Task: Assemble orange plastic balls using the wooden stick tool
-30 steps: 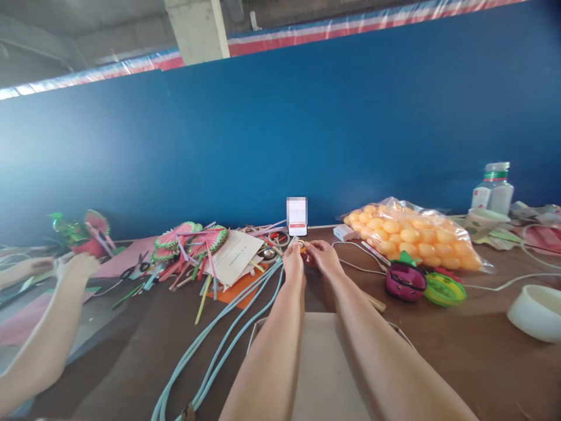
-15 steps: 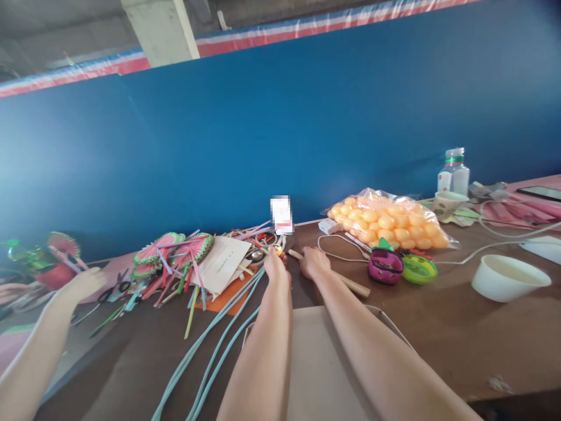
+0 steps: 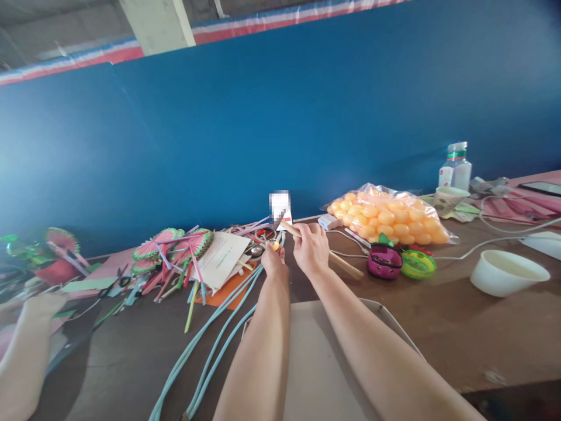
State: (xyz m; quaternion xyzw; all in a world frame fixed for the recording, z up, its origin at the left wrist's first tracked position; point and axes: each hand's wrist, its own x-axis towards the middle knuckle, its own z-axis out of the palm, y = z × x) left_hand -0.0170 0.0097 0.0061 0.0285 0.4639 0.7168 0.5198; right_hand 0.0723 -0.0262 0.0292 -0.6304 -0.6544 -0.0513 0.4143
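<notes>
In my right hand [image 3: 312, 250] is a hammer [image 3: 346, 266], gripped by its pale wooden handle. Its dark head is tilted up in front of a blurred white card [image 3: 280, 206]. My left hand [image 3: 275, 261] is closed at the fingertips on a small shiny yellow-orange round piece [image 3: 274, 244], just left of and below the hammer head. Beside those fingers sits a silvery round metal piece [image 3: 256, 251]. Light-blue cords [image 3: 219, 311] run from near my left hand toward the front edge.
Striped paper fans [image 3: 193, 248], papers [image 3: 225, 260] and scissors [image 3: 120, 280] lie left. On the right are a bag of orange balls [image 3: 390, 216], a purple container [image 3: 384, 261], a yellow-green dish [image 3: 418, 264] and a white bowl [image 3: 508, 273]. Another person's arm [image 3: 33, 345] reaches in left.
My right hand has lifted the hammer, raising its head off the table area into view. My left hand stays nearly in place. The other person's arm has moved left and down.
</notes>
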